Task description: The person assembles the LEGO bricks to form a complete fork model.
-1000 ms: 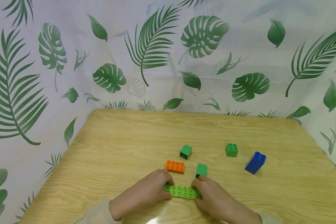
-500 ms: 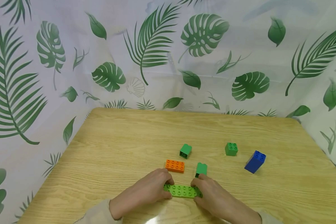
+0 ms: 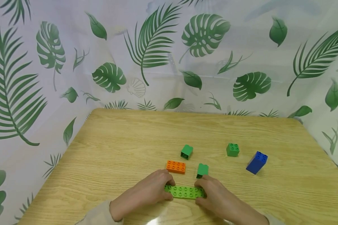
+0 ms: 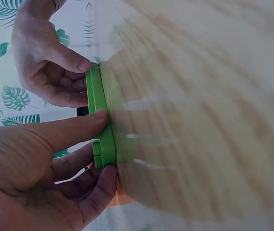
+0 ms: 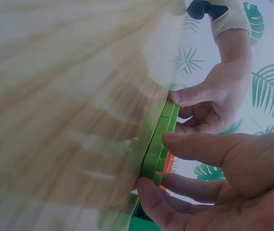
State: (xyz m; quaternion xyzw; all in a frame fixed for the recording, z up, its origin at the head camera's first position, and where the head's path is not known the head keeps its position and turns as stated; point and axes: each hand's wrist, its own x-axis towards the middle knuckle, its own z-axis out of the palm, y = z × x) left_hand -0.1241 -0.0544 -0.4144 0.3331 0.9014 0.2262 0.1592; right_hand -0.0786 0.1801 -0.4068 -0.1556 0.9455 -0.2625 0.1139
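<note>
Two flat lime-green toy building bricks lie end to end on the wooden table, studs up. My left hand [image 3: 155, 189] pinches the left lime brick [image 3: 177, 192] at its outer end, thumb on the near side and fingers on the far side. At the opposite end, my right hand [image 3: 215, 196] grips the right lime brick [image 3: 189, 192] the same way. The seam between them shows as a thin line. In the right wrist view the lime brick [image 5: 157, 149] has its long side against the thumb.
An orange brick [image 3: 176, 167] lies just behind the lime pair. Green bricks sit close by, one [image 3: 203, 170] beyond the right hand's fingers, another [image 3: 187, 151] farther back, a third [image 3: 233, 150] to the right. A tall blue brick [image 3: 257, 162] stands at the far right.
The narrow gap between the two lime bricks has closed. My right hand's fingers have shifted slightly outward along the right brick. The left hand stays in place.
</note>
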